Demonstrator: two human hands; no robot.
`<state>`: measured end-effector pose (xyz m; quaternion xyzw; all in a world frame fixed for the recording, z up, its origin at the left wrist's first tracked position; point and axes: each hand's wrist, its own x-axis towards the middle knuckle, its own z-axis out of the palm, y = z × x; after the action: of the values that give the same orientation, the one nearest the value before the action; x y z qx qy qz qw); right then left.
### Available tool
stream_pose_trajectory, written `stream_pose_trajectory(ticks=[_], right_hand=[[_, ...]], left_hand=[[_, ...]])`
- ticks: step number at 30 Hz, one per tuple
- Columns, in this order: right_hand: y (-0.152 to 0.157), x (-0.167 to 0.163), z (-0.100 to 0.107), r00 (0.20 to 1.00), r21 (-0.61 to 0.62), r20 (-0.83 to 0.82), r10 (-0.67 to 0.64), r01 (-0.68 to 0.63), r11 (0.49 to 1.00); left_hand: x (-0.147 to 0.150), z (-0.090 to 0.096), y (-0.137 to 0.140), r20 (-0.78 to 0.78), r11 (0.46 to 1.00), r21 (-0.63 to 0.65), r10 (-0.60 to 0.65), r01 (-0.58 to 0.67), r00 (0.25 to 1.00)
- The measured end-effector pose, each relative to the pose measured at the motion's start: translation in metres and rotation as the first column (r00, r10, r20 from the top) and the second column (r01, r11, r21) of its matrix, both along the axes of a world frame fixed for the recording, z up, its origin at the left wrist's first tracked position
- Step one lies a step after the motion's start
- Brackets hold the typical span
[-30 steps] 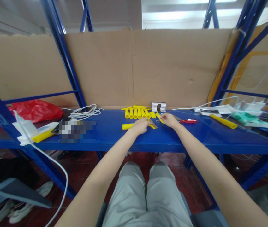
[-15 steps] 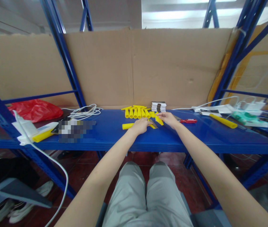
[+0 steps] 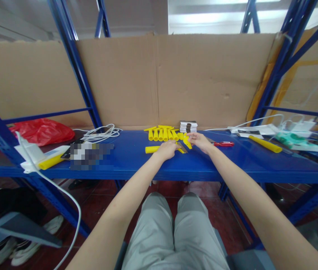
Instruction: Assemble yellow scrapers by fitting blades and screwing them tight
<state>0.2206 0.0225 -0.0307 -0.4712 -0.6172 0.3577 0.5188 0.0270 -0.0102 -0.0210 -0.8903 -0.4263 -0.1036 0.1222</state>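
Note:
My left hand (image 3: 168, 150) is closed around a yellow-handled scraper (image 3: 151, 150); the handle end sticks out to the left and a grey metal blade shows on the right. Close beside it, my right hand (image 3: 199, 141) pinches a small yellow plastic piece (image 3: 187, 141) near the blade end. Several yellow scraper handles (image 3: 160, 135) lie in a row just beyond my hands. A stack of small white and black packs (image 3: 188, 126) stands behind my right hand. To its right lies a screwdriver with a red handle (image 3: 223, 144). My fingers hide part of the scraper.
The blue shelf table (image 3: 136, 170) has a cardboard sheet (image 3: 119, 82) behind it. On the left are a red plastic bag (image 3: 43, 131), white cables (image 3: 102, 133) and a yellow-handled tool (image 3: 52, 160). Another yellow-handled tool (image 3: 265, 144) and a green-white packet (image 3: 295, 140) lie right.
The yellow piece in my right hand has shifted slightly left and turned a little. My left hand and the scraper stay almost where they were.

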Motion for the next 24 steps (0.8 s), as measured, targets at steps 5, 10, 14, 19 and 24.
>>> stream_pose_trajectory(ticks=[5, 10, 14, 19, 24], right_hand=[[-0.002, -0.003, 0.0009, 0.999, -0.05, -0.03, -0.029, 0.027, 0.998], [-0.0001, -0.0052, 0.0002, 0.997, -0.089, -0.063, -0.053, 0.047, 0.995], [0.0017, -0.0057, -0.0003, 0.997, -0.082, -0.061, -0.048, 0.043, 0.996], [0.0029, -0.0065, -0.0011, 0.996, -0.082, -0.069, -0.064, 0.058, 0.995], [0.0037, -0.0066, -0.0023, 0.993, -0.108, -0.098, -0.061, 0.051, 0.993]], left_hand=[[0.0006, 0.0013, -0.0004, -0.017, 1.0, 0.001, 0.01, -0.01, 1.0], [0.0011, 0.0022, 0.0, -0.021, 1.0, 0.002, 0.006, -0.006, 1.0], [0.0011, 0.0024, 0.0007, -0.025, 1.0, 0.009, -0.005, 0.005, 1.0], [0.0005, 0.0021, 0.0016, -0.03, 1.0, 0.014, -0.012, 0.012, 0.999], [0.0004, 0.0015, 0.0019, -0.013, 1.0, 0.013, -0.016, 0.016, 1.0]])
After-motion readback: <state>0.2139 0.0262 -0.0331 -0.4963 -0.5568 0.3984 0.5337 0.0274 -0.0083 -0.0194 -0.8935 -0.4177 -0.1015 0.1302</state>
